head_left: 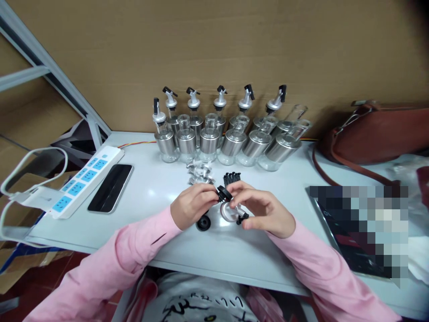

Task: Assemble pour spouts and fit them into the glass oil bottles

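Observation:
Near the front middle of the table, my left hand [194, 203] pinches a black round stopper [225, 193] by its ribbed end. My right hand [264, 210] is curled around a silver pourer spout [228, 212] with a black flap, its fingertips also close to the stopper's rim. Part of the grip is hidden behind the fingers. Below my left fingers a black ring-shaped cap [203, 222] lies on the table. Just beyond the hands are a pile of silver spout parts [200, 172] and a row of small black pieces [232, 178].
Two rows of glass bottles with steel sleeves [233, 143] stand at the back, several topped with pourers [220, 100]. On the left are a phone [110, 188] and a power strip [87, 179]. A brown bag [378, 132] and a dark flat package [348, 241] lie right.

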Demonstrator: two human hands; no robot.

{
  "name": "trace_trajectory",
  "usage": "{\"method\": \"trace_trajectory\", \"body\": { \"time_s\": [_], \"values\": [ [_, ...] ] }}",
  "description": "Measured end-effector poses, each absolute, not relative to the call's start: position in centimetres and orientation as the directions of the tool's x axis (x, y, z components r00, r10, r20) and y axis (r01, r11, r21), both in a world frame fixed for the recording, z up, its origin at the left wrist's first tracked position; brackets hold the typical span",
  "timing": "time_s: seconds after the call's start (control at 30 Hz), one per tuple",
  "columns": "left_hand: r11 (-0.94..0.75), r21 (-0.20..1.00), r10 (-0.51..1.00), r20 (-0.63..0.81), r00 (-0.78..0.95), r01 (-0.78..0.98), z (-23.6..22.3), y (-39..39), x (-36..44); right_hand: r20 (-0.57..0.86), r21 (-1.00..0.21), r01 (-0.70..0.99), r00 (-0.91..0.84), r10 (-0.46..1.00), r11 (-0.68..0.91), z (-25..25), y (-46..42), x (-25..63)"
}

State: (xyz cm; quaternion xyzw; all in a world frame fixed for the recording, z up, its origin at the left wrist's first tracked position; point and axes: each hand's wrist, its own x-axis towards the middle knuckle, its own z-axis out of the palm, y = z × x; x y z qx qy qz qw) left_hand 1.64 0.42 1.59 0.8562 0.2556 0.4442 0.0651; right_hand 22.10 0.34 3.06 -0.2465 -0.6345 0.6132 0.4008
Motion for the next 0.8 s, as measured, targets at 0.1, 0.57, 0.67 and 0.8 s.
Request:
{"method": "trace_trajectory", "body": {
  "time_s": [0.1,0.57,0.67,0.8],
  "values": [
    [-0.865,0.337,0.49,0.731,0.475,0.372,1.67,0.35,1.63,0.198,-0.979,-0.155,-0.563,0.802,0.132,3.11,0.36,22.17],
    [-0.889,0.271,0.44,0.728,0.525,0.369,1.62,0.32,1.4,0.196,-0.979,-0.164,-0.578,0.792,0.122,3.37,0.47,22.4],
    [-0.897,0.238,0.419,0.726,0.545,0.373,1.75,0.27,1.36,0.195,-0.979,-0.165,-0.576,0.794,0.122,3.44,0.48,22.4],
    [-0.888,0.266,0.439,0.729,0.524,0.375,1.81,0.28,1.38,0.183,-0.981,-0.164,-0.58,0.794,0.107,3.57,0.52,22.37]
  ]
}}
